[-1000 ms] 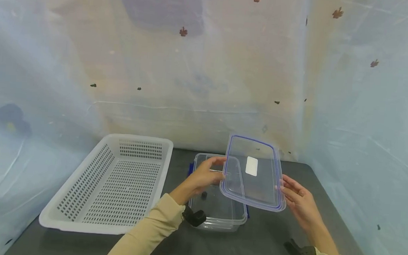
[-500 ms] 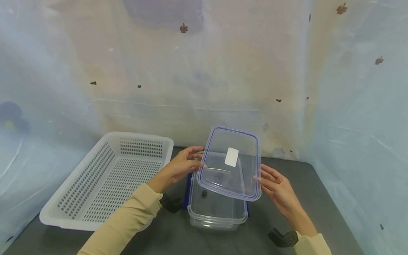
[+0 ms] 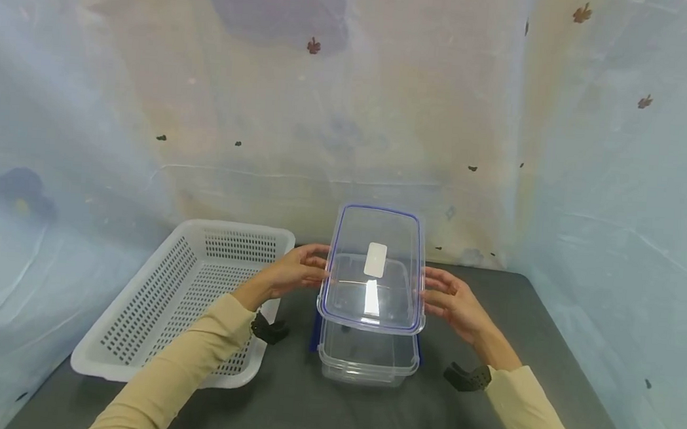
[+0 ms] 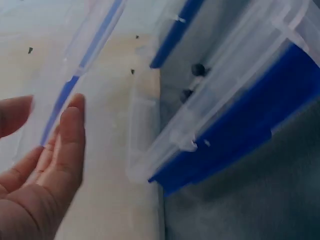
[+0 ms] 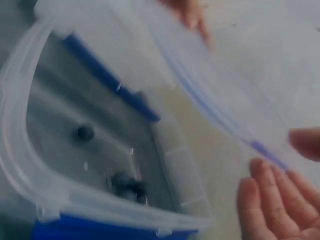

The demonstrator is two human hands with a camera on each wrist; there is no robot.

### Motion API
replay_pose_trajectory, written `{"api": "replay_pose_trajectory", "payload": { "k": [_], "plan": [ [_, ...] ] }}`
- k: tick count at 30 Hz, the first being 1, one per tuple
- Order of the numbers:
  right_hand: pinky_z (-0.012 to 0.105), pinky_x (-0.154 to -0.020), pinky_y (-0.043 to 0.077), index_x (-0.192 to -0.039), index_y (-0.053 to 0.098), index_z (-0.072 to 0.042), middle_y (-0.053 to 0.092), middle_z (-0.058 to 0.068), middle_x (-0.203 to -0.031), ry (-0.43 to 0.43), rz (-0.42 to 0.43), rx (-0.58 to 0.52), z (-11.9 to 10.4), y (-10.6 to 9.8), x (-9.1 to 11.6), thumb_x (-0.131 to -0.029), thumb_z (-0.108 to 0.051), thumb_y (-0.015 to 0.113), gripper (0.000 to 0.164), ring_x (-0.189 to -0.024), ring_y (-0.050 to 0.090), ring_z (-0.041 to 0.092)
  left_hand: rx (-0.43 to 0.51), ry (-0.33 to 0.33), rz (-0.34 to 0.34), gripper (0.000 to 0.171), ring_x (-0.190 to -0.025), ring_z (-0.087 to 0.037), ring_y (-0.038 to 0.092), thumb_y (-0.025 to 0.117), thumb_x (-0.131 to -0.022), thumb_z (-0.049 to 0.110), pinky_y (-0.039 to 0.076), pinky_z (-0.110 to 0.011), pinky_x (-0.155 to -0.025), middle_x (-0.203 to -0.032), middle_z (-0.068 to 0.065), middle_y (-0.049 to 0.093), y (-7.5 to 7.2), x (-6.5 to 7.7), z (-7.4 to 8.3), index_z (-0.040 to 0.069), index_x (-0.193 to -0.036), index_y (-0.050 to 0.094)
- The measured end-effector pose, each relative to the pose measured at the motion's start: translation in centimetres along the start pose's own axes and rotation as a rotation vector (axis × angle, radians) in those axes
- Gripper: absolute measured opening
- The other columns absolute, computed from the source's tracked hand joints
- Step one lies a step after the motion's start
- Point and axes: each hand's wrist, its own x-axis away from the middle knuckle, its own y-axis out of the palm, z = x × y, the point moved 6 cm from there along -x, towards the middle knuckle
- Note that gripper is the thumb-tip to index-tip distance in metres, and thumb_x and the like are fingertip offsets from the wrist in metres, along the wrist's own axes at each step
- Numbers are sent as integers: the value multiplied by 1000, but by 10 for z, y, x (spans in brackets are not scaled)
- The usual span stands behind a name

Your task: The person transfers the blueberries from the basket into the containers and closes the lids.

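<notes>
A clear plastic lid [image 3: 399, 264] with a blue seal line and a white label [image 3: 375, 260] is tilted above a clear food container [image 3: 363, 372]. My left hand [image 3: 288, 273] pinches its left edge between thumb and fingers. At the opposite edge, my right hand [image 3: 455, 305] grips it the same way. The container sits uncovered on the table, its blue side clip [image 4: 240, 125] hanging down in the left wrist view. Through the right wrist view I see several small dark round things [image 5: 85, 132] inside; their kind is unclear.
Left of the container stands a white slotted plastic basket [image 3: 220, 299], partly behind my left forearm. A dark grey cloth [image 3: 331, 417] covers the table. Patterned plastic sheeting [image 3: 373, 111] hangs behind and along both sides.
Both hands have carried the lid leftward, from the container's right side to above it. The lid has turned to line up more closely with the container, which has stayed put.
</notes>
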Motion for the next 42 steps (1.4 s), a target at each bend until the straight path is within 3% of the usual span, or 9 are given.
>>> {"api": "replay_pose_trajectory", "payload": {
  "k": [5, 12, 19, 26, 29, 34, 38, 40, 42],
  "plan": [
    [32, -83, 53, -127, 45, 15, 68, 3, -106, -152, 72, 77, -9, -3, -3, -94, -1, 61, 41, -96, 65, 13, -76, 108, 54, 54, -96, -25, 65, 61, -91, -4, 52, -43, -86, -122, -23, 54, -3, 1, 8, -3, -140, 38],
    [28, -80, 54, -123, 54, 14, 65, 25, -109, -419, 102, 276, -37, 1, 3, -86, 9, 68, 40, -95, 67, 13, -313, 389, 158, 42, -103, -37, 63, 67, -87, -6, 53, -42, -84, -121, -25, 58, -8, 8, 38, -5, -126, 51],
    [22, -74, 54, -115, 66, 4, 69, 18, -104, -680, 120, 579, -53, 6, 10, -80, 14, 71, 37, -88, 68, 15, -533, 592, 57, 39, -98, -27, 67, 70, -84, -8, 54, -31, -81, -116, -14, 66, -1, 17, 52, 0, -121, 61],
    [18, -78, 50, -106, 70, -3, 70, 8, -102, -814, 116, 825, -48, 8, 15, -70, 8, 80, 39, -90, 67, 19, -1000, 941, -79, 41, -98, -24, 67, 78, -74, -9, 52, -30, -85, -109, -11, 69, 14, 30, 59, 0, -113, 68],
    [20, -85, 48, -112, 69, -4, 68, 9, -111, -846, 37, 860, -41, 12, 14, -70, 10, 79, 45, -99, 65, 25, -1136, 994, -123, 46, -105, -25, 64, 80, -72, -9, 50, -31, -89, -114, -8, 68, 18, 31, 53, 3, -115, 69],
    [35, -83, 52, -111, 68, -3, 68, 11, -110, -978, -2, 1061, -33, 22, 14, -71, 10, 78, 43, -99, 65, 29, -1352, 1053, -103, 41, -102, -21, 66, 81, -73, -3, 51, -32, -88, -111, -5, 70, 22, 27, 44, 6, -112, 71],
    [43, -75, 54, -110, 68, -1, 69, 13, -108, -1125, 9, 1232, -26, 29, 16, -96, -10, 62, 18, -95, 67, 30, -1521, 1110, -106, 37, -101, -17, 66, 81, -75, 2, 51, -35, -87, -109, -3, 70, 28, 23, 37, 8, -110, 72],
    [43, -73, 54, -111, 68, 0, 69, 13, -109, -1173, 7, 1290, -24, 31, 17, -104, -18, 46, 29, -96, 67, 29, -1600, 1131, -113, 37, -103, -16, 65, 80, -76, 2, 50, -37, -88, -110, -3, 70, 29, 21, 33, 8, -111, 72],
    [42, -72, 54, -113, 68, 0, 68, 13, -113, -1197, 1, 1337, -21, 32, 16, -106, -20, 41, 34, -100, 66, 28, -1671, 1144, -121, 36, -106, -16, 64, 78, -78, 3, 49, -36, -91, -111, -3, 70, 32, 19, 30, 9, -113, 71]
  ]
}}
